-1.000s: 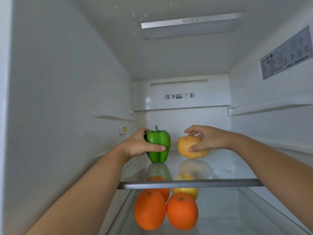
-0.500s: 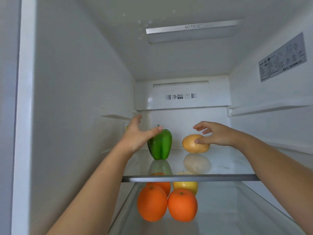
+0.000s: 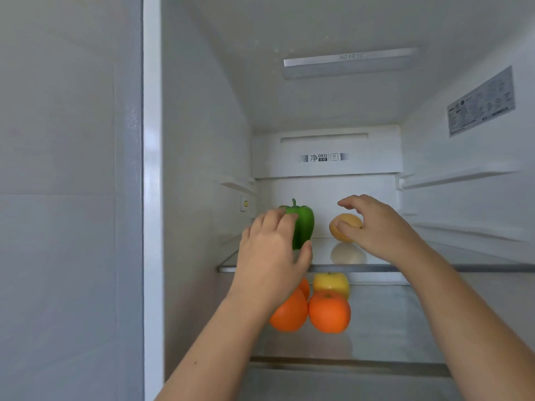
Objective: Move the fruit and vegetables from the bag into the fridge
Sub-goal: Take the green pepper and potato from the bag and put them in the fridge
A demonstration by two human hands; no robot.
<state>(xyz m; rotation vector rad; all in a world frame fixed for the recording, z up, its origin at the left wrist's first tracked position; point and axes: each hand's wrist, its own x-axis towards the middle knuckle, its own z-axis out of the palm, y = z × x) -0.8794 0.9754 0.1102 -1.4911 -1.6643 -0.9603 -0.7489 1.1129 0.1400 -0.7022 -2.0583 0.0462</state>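
Note:
A green bell pepper [image 3: 304, 224] stands upright at the back left of the upper glass shelf [image 3: 463, 266]. An orange-yellow round fruit [image 3: 344, 227] rests to its right. My left hand [image 3: 269, 256] is open in front of the pepper, apart from it and covering its left side. My right hand [image 3: 379, 227] hovers open in front of the round fruit, its fingers spread. On the shelf below sit two oranges [image 3: 328, 312], a third orange behind them partly hidden by my left wrist, and a yellow apple [image 3: 331, 282].
The fridge's white left wall [image 3: 199, 169] and its door frame [image 3: 152, 169] stand close on the left. Shelf rails [image 3: 457, 178] jut from the right wall. The lower glass shelf [image 3: 390, 328] holds nothing to the right of the oranges.
Both hands let go of the pepper and the round fruit and have drawn back toward me, open. The camera has pulled back and shifted left.

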